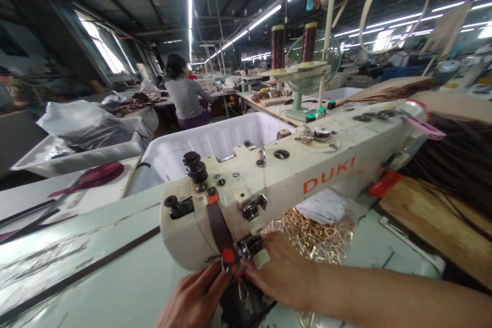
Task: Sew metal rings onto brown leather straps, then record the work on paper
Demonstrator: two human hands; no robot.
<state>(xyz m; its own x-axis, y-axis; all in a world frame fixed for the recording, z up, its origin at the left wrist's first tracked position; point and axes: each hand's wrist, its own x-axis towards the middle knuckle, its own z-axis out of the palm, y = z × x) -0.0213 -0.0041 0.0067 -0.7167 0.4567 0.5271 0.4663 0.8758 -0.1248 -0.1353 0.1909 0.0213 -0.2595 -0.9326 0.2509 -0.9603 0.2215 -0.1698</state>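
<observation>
Green fan (295,54) is set on the rear workbench (269,107). Plastic bag (77,123) is heaped in the left-hand white tub (77,163); grey-topped co-worker (186,97) is seen beyond. Ceiling is lit by strip lights (265,18).

Glossy painted-metal DUKI sewing machine (282,177)
Shiny gold-tone metal snap hooks (305,233), 5 o'clock; scuffed wooden board (432,230), 4 o'clock.

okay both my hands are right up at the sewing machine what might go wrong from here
Your left hand and right hand are close in at the sewing machine, so a finger might get pinched or pricked. The gold clasp between them might foul the stitching. Your right forearm is near the gold hardware and might scatter some.
</observation>
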